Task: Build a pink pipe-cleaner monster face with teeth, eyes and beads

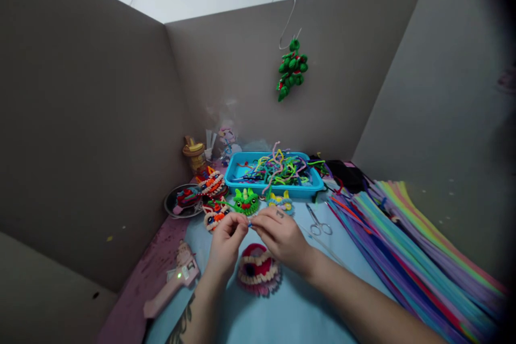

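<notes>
Fingertips of my left hand point(226, 242) and my right hand point(284, 237) meet in the middle, both closed in a pinch. Between them shows a small blue piece point(250, 223); its exact kind is too small to make out. Just below, on the blue mat point(282, 314), lies a fuzzy pink and red head point(260, 271) with cream teeth and one dark eye. Beyond my fingers sit a green fuzzy head point(245, 202) and a yellow and blue one point(281, 202). Two orange and cream heads lie left of them, the nearer orange head point(213, 219) close to my left hand.
A blue tray point(278, 191) holds tangled pipe cleaner pieces. Scissors point(317, 223) lie right of my hands, with long pipe cleaners point(403, 247) beyond. To the left are a pink glue gun point(173, 286) and a round dish point(168, 207). Grey panels point(250, 75) enclose the table.
</notes>
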Demonstrator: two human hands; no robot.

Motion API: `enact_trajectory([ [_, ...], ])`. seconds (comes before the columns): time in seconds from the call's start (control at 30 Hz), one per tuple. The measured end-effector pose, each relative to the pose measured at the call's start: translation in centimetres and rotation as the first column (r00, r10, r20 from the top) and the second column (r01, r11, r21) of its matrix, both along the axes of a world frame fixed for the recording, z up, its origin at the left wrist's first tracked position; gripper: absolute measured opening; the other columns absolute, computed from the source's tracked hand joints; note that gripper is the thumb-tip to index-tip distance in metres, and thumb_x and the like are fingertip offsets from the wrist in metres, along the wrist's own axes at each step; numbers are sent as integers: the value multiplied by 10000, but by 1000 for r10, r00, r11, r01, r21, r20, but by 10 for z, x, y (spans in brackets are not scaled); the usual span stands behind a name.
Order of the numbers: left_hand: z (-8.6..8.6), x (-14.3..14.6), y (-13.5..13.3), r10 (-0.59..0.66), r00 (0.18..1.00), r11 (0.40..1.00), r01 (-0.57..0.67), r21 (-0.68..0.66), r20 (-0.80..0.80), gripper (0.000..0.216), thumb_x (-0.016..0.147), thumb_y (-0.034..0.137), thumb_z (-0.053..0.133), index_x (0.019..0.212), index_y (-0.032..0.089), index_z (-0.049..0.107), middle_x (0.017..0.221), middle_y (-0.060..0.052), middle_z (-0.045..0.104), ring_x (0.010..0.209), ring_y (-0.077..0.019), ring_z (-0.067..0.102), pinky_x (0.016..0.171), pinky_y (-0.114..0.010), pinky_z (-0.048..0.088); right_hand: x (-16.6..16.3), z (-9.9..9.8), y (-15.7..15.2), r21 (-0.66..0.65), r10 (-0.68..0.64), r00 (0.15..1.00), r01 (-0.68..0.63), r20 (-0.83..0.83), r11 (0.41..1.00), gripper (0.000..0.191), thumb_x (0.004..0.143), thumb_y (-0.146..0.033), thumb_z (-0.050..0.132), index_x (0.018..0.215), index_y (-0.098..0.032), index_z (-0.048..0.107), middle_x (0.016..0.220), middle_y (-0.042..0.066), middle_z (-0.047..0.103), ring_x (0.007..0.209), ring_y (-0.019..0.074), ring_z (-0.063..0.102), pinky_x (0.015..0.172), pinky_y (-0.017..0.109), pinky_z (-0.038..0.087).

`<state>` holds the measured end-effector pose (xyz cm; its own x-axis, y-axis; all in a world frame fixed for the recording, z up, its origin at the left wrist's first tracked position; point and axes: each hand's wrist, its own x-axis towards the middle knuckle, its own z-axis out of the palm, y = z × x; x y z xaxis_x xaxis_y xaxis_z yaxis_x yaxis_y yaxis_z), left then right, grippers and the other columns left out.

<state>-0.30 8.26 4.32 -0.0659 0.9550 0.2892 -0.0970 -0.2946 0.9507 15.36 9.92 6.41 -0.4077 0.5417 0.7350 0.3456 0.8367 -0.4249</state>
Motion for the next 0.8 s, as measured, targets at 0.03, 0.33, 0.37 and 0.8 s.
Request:
enact_trajectory([
  [0.03, 0, 0, 0, -7, 1000, 1000, 7, 4, 3, 192, 803, 350, 614, 741, 175, 561, 751, -4, 535, 731, -132, 494, 690, -241, 394, 0, -1, 1, 11, -3, 1000, 3, 7, 1000, 170, 883, -155, 483, 961, -195, 629, 885, 84, 630, 842, 190, 563, 764, 327, 463],
  [0.33, 4, 0, -2, -39, 998, 996, 43, 73, -48, 156, 826, 293, 586, 730, 181, 535, 742, 2, 515, 735, -136, 481, 697, -249, 383, -1, 5, 2, -98, 52, 997, -58, -58, 993, 123, 852, -143, 509, 812, -189, 616, 790, 59, 615, 782, 170, 563, 727, 299, 451],
  [0.37, 5, 0, -2, -43, 997, 996, 47, 80, -57, 155, 830, 290, 581, 729, 182, 532, 741, 3, 514, 735, -135, 480, 697, -249, 382, -1, 6, 1, -124, 63, 996, -71, -67, 990, 122, 846, -139, 511, 795, -189, 610, 780, 55, 611, 776, 167, 562, 722, 295, 447],
  [0.8, 0, -4, 0, -5, 1000, 998, 5, 68, -5, 154, 832, 288, 584, 737, 181, 526, 755, 8, 507, 740, -123, 468, 681, -228, 365, 0, 10, 8, -394, 96, 976, -169, -198, 903, 113, 804, -221, 582, 880, -195, 661, 844, 53, 631, 731, 146, 577, 533, 218, 429],
])
